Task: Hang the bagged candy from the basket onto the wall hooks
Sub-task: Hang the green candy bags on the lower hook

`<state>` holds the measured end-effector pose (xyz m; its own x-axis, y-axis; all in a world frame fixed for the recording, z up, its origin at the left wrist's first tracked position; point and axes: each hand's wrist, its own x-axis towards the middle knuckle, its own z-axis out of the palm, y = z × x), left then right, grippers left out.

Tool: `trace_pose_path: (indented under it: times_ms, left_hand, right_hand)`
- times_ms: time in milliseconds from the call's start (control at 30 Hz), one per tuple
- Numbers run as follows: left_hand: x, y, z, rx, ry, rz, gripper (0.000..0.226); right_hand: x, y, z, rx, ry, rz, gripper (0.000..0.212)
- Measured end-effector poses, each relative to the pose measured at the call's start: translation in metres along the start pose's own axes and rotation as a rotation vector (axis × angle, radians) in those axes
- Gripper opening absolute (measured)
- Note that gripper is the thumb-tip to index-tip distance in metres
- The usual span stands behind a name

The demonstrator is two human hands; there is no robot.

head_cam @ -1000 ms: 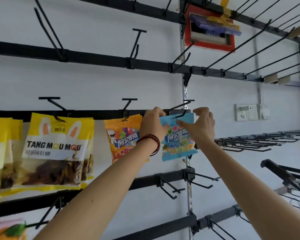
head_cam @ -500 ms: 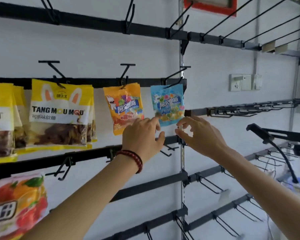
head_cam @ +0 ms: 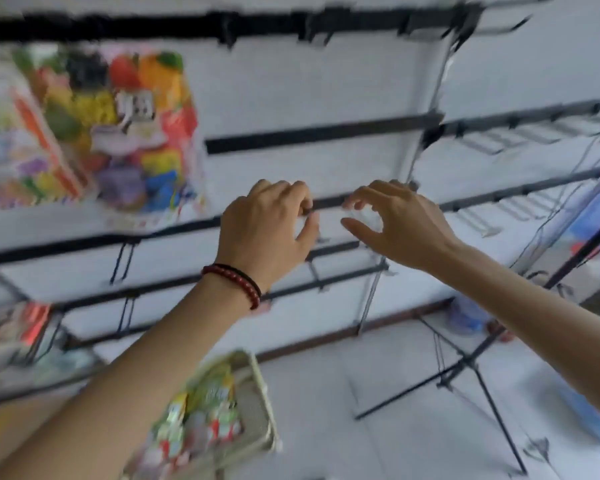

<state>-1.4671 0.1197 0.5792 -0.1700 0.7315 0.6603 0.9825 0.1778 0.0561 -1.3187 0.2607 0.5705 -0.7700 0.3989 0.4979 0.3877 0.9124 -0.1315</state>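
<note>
My view is badly smeared, so I can only give fine detail loosely. Both my hands are raised in front of the white wall, near its middle, close together but not touching. My left hand [head_cam: 269, 230] has a red bead bracelet [head_cam: 234, 283] at the wrist, its fingers loosely curled and nothing in them. My right hand [head_cam: 400, 221] sits just to the right, fingers spread and bent, thumb apart from them, also empty. Black rails [head_cam: 312, 135] cross the wall behind them, with thin wire hooks [head_cam: 122, 261] sticking out lower left. A large colourful fruit-printed candy bag [head_cam: 139, 129] hangs on the wall at upper left, well apart from both hands. The basket [head_cam: 257, 407] sits near me at the bottom centre, under my left forearm, with bagged candy [head_cam: 201, 417] lying inside it. A black folding stand [head_cam: 478, 379] is on the floor to the right.
</note>
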Motion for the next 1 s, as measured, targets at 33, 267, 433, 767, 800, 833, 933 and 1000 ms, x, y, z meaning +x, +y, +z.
trace_pose_path:
  times_ms: [33, 267, 433, 767, 800, 833, 933, 1000]
  left_hand:
    - [-0.030, -0.014, 0.000, 0.028, -0.045, -0.025, 0.014]
    - [-0.232, -0.110, -0.004, 0.077, -0.446, -0.542, 0.012]
    - [-0.316, -0.155, -0.006, 0.130, -0.481, -0.754, 0.012]
    - [-0.399, -0.226, 0.028, 0.201, -0.669, -1.005, 0.021]
    - [-0.404, -0.234, 0.037, 0.189, -0.678, -0.999, 0.021]
    - [-0.408, -0.243, 0.048, 0.169, -0.688, -0.985, 0.021]
    - [-0.419, -0.270, 0.084, 0.103, -0.732, -0.971, 0.022]
    - [-0.430, -0.284, 0.110, 0.062, -0.756, -0.929, 0.024]
  right_hand:
    - [-0.010, -0.019, 0.019, 0.023, -0.061, -0.016, 0.031]
    - [-0.068, -0.134, 0.141, 0.169, -0.452, -0.122, 0.037]
    - [-0.079, -0.169, 0.199, 0.229, -0.595, -0.144, 0.033]
    - [-0.065, -0.214, 0.322, 0.334, -0.804, -0.075, 0.036]
    - [-0.065, -0.218, 0.335, 0.340, -0.830, -0.071, 0.035]
    - [-0.065, -0.220, 0.348, 0.337, -0.849, -0.060, 0.035]
    - [-0.069, -0.223, 0.398, 0.346, -0.909, 0.012, 0.049]
    - [-0.071, -0.225, 0.430, 0.337, -0.946, 0.066, 0.052]
